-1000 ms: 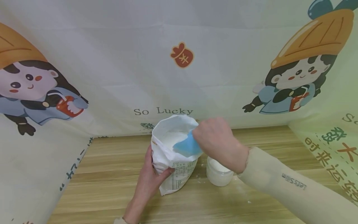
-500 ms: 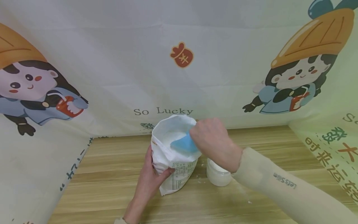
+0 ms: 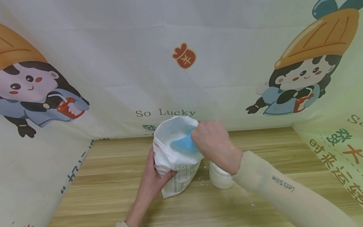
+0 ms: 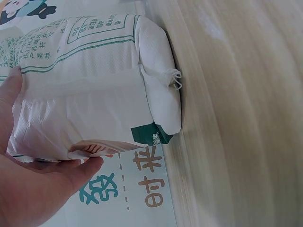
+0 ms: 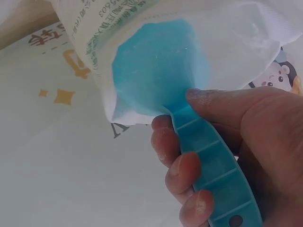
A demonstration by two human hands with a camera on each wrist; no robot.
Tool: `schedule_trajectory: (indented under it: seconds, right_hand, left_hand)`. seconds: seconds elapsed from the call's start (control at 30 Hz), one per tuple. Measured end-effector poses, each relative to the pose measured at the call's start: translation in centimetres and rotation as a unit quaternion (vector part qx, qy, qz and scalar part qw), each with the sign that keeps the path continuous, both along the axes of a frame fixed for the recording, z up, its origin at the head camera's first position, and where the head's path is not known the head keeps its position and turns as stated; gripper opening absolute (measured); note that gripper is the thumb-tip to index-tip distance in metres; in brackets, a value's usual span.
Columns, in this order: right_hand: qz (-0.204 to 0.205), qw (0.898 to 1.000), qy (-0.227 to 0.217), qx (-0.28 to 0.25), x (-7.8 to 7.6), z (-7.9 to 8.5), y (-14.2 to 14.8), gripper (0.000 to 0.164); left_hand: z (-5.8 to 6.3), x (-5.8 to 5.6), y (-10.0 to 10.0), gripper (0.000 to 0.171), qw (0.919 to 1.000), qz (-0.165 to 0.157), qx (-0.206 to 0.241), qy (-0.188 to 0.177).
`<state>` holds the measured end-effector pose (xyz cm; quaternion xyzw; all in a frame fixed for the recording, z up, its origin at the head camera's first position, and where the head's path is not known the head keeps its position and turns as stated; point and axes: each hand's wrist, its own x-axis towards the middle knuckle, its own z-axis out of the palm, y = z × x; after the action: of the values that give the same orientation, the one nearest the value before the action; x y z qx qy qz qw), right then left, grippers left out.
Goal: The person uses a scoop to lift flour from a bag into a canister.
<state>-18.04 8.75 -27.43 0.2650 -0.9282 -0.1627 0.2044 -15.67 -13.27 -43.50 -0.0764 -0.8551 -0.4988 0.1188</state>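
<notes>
A white woven bag [image 3: 181,176] with green print stands on the table, its mouth wide and white powder [image 3: 175,137] inside. My left hand [image 3: 154,181] holds the bag's near left side, thumb on the front and fingers round the back, as the left wrist view also shows. In my right hand [image 3: 214,143] is a blue plastic scoop [image 5: 161,66], gripped by its ribbed handle. The scoop's head is inside the bag's mouth, near the rim. Below the right wrist, a clear jar [image 3: 221,178] with white contents is partly hidden by that hand.
Specks of white powder lie on the wood-grain table [image 3: 113,176] around the jar. A printed cloth [image 3: 127,63] with cartoon figures hangs behind and along both sides, close behind the bag.
My right hand and the scoop have shifted slightly left, further over the bag's mouth. The left hand, bag and jar have stayed in place.
</notes>
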Motion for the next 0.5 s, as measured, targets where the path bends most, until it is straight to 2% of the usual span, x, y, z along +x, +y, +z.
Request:
schedule_trajectory:
  seconds: [0.5]
  right_hand:
    - [0.012, 0.996, 0.074, -0.043, -0.2, -2.0, 0.1, 0.03]
  left_hand:
    - [0.0, -0.1, 0.0, 0.116, 1.0, 0.0, 0.005, -0.005]
